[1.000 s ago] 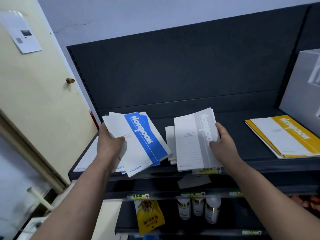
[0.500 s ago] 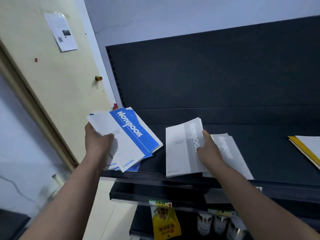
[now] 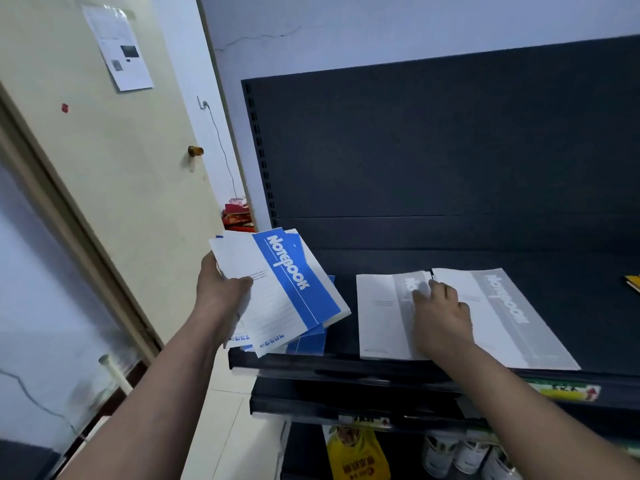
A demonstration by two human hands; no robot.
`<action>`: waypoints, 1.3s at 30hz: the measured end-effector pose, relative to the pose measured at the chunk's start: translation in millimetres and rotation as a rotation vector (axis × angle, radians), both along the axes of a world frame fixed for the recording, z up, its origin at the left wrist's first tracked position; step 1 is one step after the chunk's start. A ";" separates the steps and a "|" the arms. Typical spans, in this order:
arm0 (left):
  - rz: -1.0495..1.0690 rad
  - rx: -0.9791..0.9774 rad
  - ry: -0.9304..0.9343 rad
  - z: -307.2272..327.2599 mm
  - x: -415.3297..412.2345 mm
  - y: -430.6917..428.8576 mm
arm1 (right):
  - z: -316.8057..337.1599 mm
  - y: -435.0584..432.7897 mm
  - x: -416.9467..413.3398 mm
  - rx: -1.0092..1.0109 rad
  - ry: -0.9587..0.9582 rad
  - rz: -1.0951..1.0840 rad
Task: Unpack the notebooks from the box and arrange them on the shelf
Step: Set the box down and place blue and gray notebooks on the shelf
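Gripping fanned blue-and-white paper notebooks [image 3: 291, 289], left hand [image 3: 221, 292] curls thumb over covers, holding stock above left end of dark metal shelf [image 3: 571, 289]; right hand [image 3: 440, 317], fingers flat, presses grey-and-white notebooks [image 3: 381, 317] lying on shelf, probably squaring them side by side.

the blue notebooks [image 3: 287, 292] at centre left have smooth paper covers with a slight sheen. the grey notebooks [image 3: 498, 313] at centre right look matt paper. the dark shelf [image 3: 450, 161] behind looks like matt painted metal.
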State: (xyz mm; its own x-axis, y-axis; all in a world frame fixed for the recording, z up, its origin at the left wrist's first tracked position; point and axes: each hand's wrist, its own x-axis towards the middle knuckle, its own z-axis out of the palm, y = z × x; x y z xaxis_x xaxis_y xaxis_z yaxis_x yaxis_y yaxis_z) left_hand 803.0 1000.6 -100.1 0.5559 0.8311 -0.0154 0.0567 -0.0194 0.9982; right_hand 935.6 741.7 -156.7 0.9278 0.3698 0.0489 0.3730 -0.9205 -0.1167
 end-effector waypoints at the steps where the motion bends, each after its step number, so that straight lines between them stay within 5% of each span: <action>1: -0.027 -0.011 0.016 0.3 1.3 1.5 | 1.2 1.5 0.0 0.006 -0.005 0.047; 11: -0.365 0.009 0.282 -4.1 17.3 37.7 | 10.6 20.8 -10.5 0.031 -0.073 0.170; 14: -0.409 0.158 0.403 -9.7 31.1 41.6 | 8.4 33.6 -17.3 0.076 -0.046 0.220; 18: -0.360 0.467 0.576 -17.3 43.4 39.0 | 2.6 50.0 -23.1 0.095 -0.039 0.266; 39: -0.356 0.594 0.825 -51.3 44.8 53.3 | -7.8 91.3 -39.9 -0.057 -0.011 0.288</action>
